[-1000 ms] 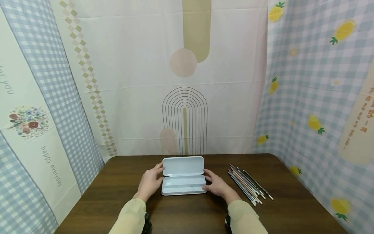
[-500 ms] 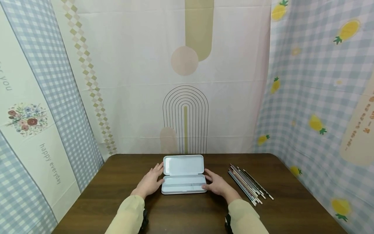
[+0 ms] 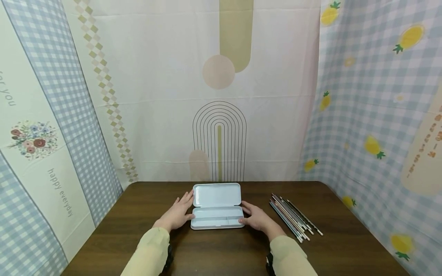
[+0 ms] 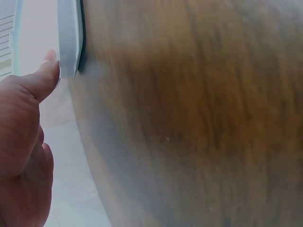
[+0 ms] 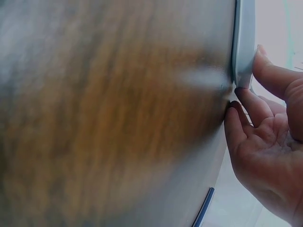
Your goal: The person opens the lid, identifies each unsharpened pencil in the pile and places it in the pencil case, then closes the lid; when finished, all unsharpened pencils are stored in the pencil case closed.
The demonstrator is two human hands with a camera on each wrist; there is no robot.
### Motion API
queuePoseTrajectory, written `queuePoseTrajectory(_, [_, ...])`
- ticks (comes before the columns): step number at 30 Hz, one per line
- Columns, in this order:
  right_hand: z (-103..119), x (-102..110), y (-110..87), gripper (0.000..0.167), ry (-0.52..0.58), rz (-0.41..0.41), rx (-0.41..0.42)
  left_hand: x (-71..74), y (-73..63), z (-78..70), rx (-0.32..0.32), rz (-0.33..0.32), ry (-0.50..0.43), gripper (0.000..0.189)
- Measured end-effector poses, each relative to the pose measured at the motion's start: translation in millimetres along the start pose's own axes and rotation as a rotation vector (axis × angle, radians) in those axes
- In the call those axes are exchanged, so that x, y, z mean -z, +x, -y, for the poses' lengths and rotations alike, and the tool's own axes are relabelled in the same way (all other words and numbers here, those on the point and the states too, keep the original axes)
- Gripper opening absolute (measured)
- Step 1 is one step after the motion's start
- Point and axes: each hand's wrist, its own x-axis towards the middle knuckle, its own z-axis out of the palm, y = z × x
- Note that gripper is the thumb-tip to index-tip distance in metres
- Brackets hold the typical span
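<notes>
A pale blue pencil case (image 3: 216, 223) lies on the table with its lid (image 3: 216, 194) swung back, showing a long compartment and a small divided one at right. My left hand (image 3: 177, 214) rests against its left side, fingers extended along the lid's edge and thumb at the tray's edge. In the left wrist view, that thumb (image 4: 45, 78) touches the case's corner. My right hand (image 3: 257, 217) holds the right end, thumb over the rim. From the right wrist, fingertips (image 5: 244, 94) show at the case's lower corner, opposite the thumb.
Several pencils (image 3: 291, 216) lie in a loose bundle right of my right hand, white ends toward me. The dark wooden table (image 3: 221, 255) meets a patterned cloth (image 3: 155, 96) at its back edge, with checked cloth on both sides.
My left hand has shifted slightly left and its fingers have straightened a little. The right hand, the case and the pencils stay nearly in place; the head view has tilted slightly.
</notes>
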Motion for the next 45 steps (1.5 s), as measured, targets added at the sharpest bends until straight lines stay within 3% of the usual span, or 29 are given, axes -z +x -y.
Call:
queuePoseTrajectory(8, [0, -1, -0.5, 0.077, -0.007, 0.003, 0.009, 0.6, 0.0, 5.1, -0.005, 0.089, -0.077, 0.074])
queuePoseTrajectory(15, [0, 0, -0.8, 0.071, -0.007, 0.0, 0.014, -5.6, 8.8, 28.8, -0.078, 0.128, -0.157, 0.087])
queuePoseTrajectory(17, [0, 1, -1.0, 0.07, -0.014, 0.0, 0.013, -6.4, 11.8, 30.9, -0.06, 0.149, -0.162, 0.087])
queuePoseTrajectory(22, [0, 1, -1.1, 0.067, -0.032, 0.0, 0.011, -25.0, 27.1, 57.9, -0.014, 0.197, -0.183, 0.096])
queuePoseTrajectory(27, [-1, 1, -1.9, 0.065, -0.034, 0.007, 0.007, -51.4, 48.8, 98.5, 0.013, 0.235, -0.227, 0.115])
queuePoseTrajectory(30, [-1, 2, -2.2, 0.065, -0.028, 0.014, 0.004, -58.3, 53.9, 108.2, 0.0, 0.247, -0.222, 0.121])
queuePoseTrajectory(37, [-2, 4, -0.6, 0.063, -0.055, 0.016, 0.015, -51.3, 46.2, 95.0, 0.021, 0.213, -0.218, 0.119])
queuePoseTrajectory(45, [-4, 5, -0.4, 0.062, -0.066, 0.013, 0.029, -15.4, 21.9, 45.7, 0.056, 0.224, -0.172, 0.109])
